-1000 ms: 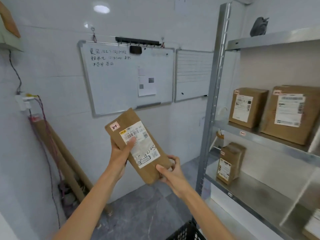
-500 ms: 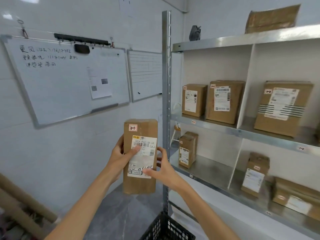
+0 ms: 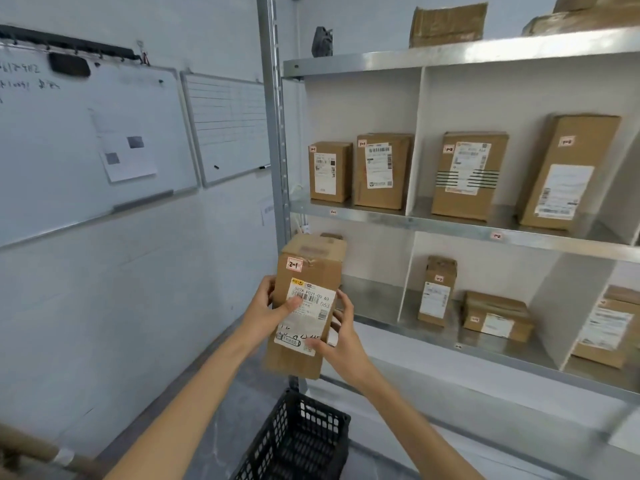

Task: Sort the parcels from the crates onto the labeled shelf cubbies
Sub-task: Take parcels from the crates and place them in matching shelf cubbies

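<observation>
Parcel (image 3: 311,271) now nearer the shelf (image 3: 450,226), upright; left hand (image 3: 263,315) and right hand (image 3: 344,342) grip it, fingers curled round.

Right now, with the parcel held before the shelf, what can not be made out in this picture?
Head view only.
Box in the lower-left cubby: only its top shows; the held parcel hides the rest.
Black crate: cut off by the bottom edge; inside unclear.
Lowest shelf label: too small to read.
Whiteboard writing: blurred, cut by the left edge.
</observation>
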The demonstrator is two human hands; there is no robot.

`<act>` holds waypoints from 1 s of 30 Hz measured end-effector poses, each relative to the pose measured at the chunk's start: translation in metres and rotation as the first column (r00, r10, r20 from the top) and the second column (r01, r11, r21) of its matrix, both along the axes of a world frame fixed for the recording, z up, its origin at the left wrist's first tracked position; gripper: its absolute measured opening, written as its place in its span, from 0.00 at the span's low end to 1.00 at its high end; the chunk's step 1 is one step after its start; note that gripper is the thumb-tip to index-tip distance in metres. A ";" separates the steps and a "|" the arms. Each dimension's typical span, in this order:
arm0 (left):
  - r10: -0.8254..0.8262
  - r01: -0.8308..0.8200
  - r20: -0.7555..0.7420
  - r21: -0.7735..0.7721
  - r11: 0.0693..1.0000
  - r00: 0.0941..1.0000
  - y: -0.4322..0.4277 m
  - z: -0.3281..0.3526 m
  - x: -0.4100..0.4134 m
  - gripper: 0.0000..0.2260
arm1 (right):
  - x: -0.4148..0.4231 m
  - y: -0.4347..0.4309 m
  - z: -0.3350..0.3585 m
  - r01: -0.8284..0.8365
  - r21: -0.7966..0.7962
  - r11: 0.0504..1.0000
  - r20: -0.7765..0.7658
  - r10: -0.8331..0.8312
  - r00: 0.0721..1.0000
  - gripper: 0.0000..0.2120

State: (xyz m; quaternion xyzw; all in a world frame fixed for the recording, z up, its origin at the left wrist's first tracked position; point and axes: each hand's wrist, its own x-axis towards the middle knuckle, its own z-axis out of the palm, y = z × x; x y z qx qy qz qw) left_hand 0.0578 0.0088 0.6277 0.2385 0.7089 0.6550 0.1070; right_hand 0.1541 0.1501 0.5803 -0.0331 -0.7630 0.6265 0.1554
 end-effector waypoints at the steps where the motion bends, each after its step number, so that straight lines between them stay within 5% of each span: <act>1: -0.019 0.019 0.007 -0.001 1.000 1.000 0.008 -0.004 0.001 0.21 | 0.004 0.005 -0.003 0.023 0.016 1.000 0.001 -0.023 1.000 0.47; 9: -0.088 0.092 0.059 -0.074 0.993 0.994 0.078 -0.042 -0.028 0.20 | -0.014 0.069 -0.026 0.161 0.153 0.975 0.013 -0.164 0.986 0.49; 18: -0.136 0.167 0.161 -0.191 0.967 0.977 0.195 -0.088 -0.125 0.21 | -0.116 0.179 -0.070 0.210 0.052 0.976 0.087 -0.214 0.973 0.44; 30: -0.145 0.203 0.196 -0.325 0.924 0.970 0.330 -0.154 -0.239 0.26 | -0.252 0.304 -0.150 0.340 -0.104 0.935 0.101 -0.330 0.939 0.58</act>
